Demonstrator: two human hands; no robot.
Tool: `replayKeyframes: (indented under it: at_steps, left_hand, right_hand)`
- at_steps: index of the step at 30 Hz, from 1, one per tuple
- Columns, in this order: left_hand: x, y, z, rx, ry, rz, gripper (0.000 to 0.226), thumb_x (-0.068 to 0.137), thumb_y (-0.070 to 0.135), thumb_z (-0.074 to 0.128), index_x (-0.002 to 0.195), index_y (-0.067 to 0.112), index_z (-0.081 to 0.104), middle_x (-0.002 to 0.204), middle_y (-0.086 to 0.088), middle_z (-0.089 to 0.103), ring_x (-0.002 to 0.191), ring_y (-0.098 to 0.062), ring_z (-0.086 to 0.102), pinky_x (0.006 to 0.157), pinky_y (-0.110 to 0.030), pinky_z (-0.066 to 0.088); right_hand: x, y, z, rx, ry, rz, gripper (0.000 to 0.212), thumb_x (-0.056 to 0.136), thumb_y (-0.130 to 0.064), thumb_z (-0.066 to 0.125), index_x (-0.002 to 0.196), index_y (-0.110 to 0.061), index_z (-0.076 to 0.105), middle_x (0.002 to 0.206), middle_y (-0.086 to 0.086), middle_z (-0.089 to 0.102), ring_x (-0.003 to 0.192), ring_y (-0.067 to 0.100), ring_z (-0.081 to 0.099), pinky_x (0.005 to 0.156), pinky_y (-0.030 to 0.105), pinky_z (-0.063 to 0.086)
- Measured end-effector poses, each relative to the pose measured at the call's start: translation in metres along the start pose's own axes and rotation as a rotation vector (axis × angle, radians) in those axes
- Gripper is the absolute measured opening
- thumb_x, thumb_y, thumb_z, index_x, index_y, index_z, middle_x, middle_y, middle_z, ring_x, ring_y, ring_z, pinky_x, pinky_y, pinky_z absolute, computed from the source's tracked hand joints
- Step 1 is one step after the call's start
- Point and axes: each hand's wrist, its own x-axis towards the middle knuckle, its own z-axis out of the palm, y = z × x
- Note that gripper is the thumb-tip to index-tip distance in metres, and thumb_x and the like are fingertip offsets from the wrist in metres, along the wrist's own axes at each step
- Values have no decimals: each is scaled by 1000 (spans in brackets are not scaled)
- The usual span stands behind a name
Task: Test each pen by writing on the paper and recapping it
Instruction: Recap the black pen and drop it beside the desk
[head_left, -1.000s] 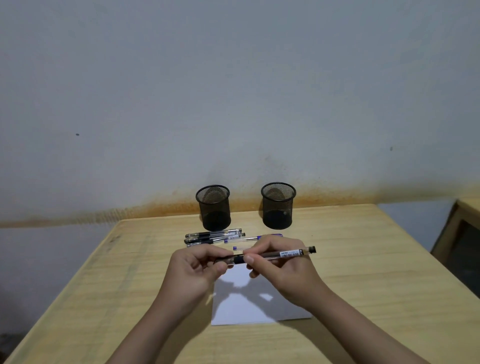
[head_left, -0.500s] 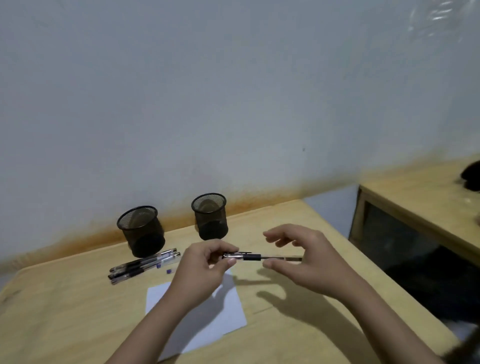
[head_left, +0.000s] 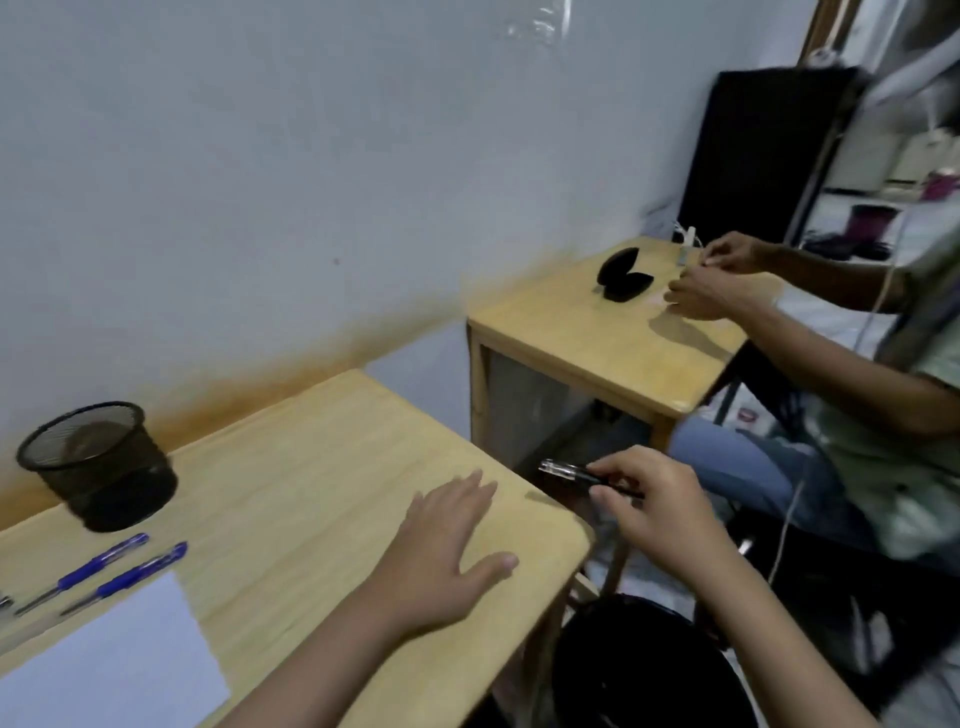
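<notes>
My right hand holds a black capped pen out past the right edge of my wooden table, above a black bin on the floor. My left hand lies flat and open on the table near its right corner, holding nothing. Two blue pens lie at the left, just above the white paper. One black mesh cup stands at the back left.
A second wooden table stands to the right with a black open case on it. Another person sits there, with both hands busy over that table. A gap separates the two tables.
The view has swung far to the right. My left hand let go of the pen and dropped flat on the table. My right hand carried the pen out past the table's right edge.
</notes>
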Motion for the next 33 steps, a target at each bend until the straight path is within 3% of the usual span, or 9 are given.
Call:
replayKeyframes:
  at_steps: [3,6,12,18,21,28,30,33]
  left_hand:
    - [9,3,13,130,-102,13,95,66,83,8,148,33,10,157,11,-3,144,-11,-5,115,-45,-2]
    - [10,3,18,159,-89,19,93,67,81,4,148,34,12,157,12,-5,144,-11,-6,115,-44,-1]
    - [11,6,17,153,-72,9,89,69,79,9,147,36,17,157,13,0,144,-11,-2,115,-42,2]
    - [12,5,20,126,-61,1,78,77,75,22,146,37,18,157,14,5,144,-10,2,114,-42,3]
    - [11,5,17,16,-20,0,75,80,68,37,145,35,19,155,14,14,142,-10,11,116,-42,9]
    - [-29,2,-6,-221,77,-91,70,84,53,56,143,34,24,145,16,34,128,6,34,102,-20,34]
    - [-51,-8,-16,-238,112,-139,69,83,52,58,142,35,26,143,19,33,120,20,32,97,-9,34]
    - [-90,-26,-36,-198,171,-239,65,85,49,57,141,39,25,134,28,28,99,38,22,77,8,27]
  right_hand:
    - [-15,29,-9,-36,4,119,18,82,-15,70,100,-17,70,91,-2,64,84,10,58,70,9,36]
    - [-27,48,-12,-56,2,205,17,83,-14,69,100,-16,70,91,-2,63,89,15,61,75,17,41]
    - [-37,57,-17,-75,-11,302,27,84,-21,67,111,-19,65,109,0,63,105,18,58,91,36,49]
    - [-34,40,-17,-61,-33,246,24,84,-26,66,108,-25,64,106,-5,60,103,15,57,92,39,48]
    - [-33,25,-10,-44,-39,177,24,85,-28,65,108,-25,63,105,-8,59,103,10,56,90,32,47]
    - [-20,-26,19,67,-56,-33,28,84,-30,64,111,-21,65,103,-10,59,99,3,55,86,24,48]
    - [-16,-47,34,104,-88,-112,27,85,-31,64,110,-21,65,103,-9,60,99,4,55,86,24,48]
    - [-10,-82,61,160,-134,-237,25,85,-33,63,107,-23,66,102,-10,61,97,3,54,85,23,46]
